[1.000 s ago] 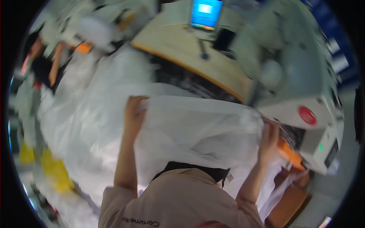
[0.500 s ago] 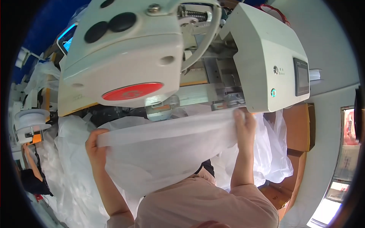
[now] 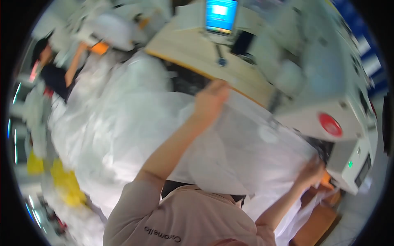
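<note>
A wide sheet of sheer white fabric (image 3: 250, 151) stretches between my hands and hangs down over my lap. My left hand (image 3: 211, 100) is closed on its upper edge, close to the wooden tabletop's front rim. Lower down at the right, my right hand (image 3: 310, 172) is closed on the fabric's other end, somewhat smeared by motion. Just beyond the cloth on the right stands a white industrial sewing machine (image 3: 303, 117) with a red oval badge. The fabric passes in front of it; whether it touches the machine's foot is unclear.
White fabric is heaped (image 3: 106, 123) along my left. A wooden table (image 3: 180, 39) bears a lit screen (image 3: 221, 16) and a dark phone-like object (image 3: 243, 42). A co-worker (image 3: 57, 74) works at the far left. A cardboard box (image 3: 318, 223) stands at the lower right.
My view has swung left, so the machine now appears at the right and the table and screen show ahead. Both hands still hold the fabric, which now slants down to the right.
</note>
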The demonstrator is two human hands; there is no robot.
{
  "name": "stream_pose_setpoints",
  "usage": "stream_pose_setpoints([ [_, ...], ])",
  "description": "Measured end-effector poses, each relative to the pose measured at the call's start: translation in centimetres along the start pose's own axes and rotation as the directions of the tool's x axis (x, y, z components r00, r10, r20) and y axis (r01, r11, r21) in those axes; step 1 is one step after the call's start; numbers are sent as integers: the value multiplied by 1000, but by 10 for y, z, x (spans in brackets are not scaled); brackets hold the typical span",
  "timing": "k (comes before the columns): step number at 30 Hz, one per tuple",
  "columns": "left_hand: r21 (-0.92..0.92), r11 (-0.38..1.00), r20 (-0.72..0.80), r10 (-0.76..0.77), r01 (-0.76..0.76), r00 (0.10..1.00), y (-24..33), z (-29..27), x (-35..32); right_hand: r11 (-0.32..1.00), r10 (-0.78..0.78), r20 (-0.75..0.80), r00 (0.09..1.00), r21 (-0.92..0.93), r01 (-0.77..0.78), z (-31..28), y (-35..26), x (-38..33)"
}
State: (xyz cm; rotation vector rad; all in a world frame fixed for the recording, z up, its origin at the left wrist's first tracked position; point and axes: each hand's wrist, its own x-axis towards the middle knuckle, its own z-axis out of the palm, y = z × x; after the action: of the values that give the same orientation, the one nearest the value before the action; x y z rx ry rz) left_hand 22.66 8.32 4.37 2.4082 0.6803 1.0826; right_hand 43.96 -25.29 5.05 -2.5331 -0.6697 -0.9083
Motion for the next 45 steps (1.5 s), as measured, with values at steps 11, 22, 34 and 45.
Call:
stream_pose_setpoints([
  [11,117,606,760,-564,787,322,1,-54,-195,682,519,128,845,534,-500,-31,-33,4],
  [22,-413,844,834,200,342,514,60,-7,-186,994,64,38,997,90,-68,-25,32,-6],
  [34,313,578,134,-813,754,567,-275,-107,-134,968,247,-277,929,33,-248,-57,34,-16],
  [45,488,749,-134,-442,447,887,-224,-188,-89,689,285,837,468,160,-707,76,46,-329],
])
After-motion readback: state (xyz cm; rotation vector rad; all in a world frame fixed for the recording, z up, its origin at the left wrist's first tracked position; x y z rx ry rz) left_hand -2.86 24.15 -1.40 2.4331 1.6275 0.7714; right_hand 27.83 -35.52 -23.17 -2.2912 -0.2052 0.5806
